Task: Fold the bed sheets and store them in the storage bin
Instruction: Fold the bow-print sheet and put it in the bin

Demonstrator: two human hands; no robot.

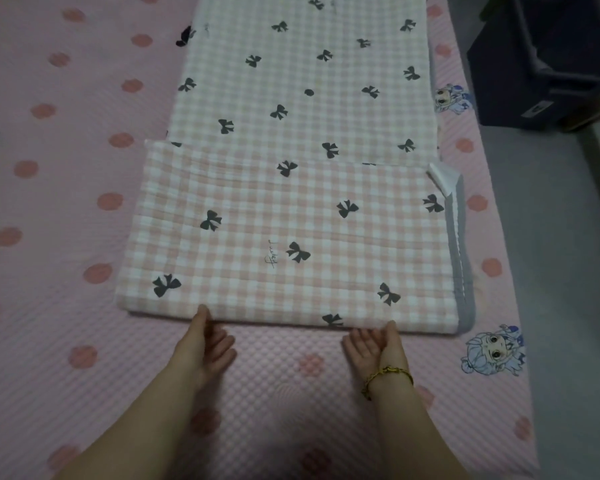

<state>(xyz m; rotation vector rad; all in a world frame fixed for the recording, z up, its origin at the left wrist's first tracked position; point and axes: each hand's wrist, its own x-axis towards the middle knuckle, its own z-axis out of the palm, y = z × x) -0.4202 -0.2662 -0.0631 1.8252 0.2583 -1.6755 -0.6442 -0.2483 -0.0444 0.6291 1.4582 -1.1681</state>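
The bed sheet [291,220], pink-and-white check printed with black bows, lies flat on the bed in a long strip. Its long axis runs straight away from me, from just in front of my hands up and out of the far edge of the view. The near end is doubled back over the strip, making a thicker panel with its rounded fold facing me and its free edge lying crosswise further up. That panel sits a little askew and sticks out past the strip on the left. Along the right side a grey-white underside shows, and one white corner [444,178] is curled up there.

My left hand [205,344] is at the fold, loose and open with the fingers relaxed and the thumb tip touching the edge of the sheet. It holds nothing. My right hand [374,344] is at the same fold further right, palm turned up and fingers gently spread. Its thumb is against the edge and it grips nothing either. A gold bracelet [388,374] is on that wrist.

Under the sheet is the bed cover [66,237], a ribbed pink cloth with darker pink dots and small cartoon figures [496,351] printed near its right edge. To the right of the bed is a grey floor [568,271]. On it, at the upper right and well apart from the sheet, stands the dark storage bin [541,64].
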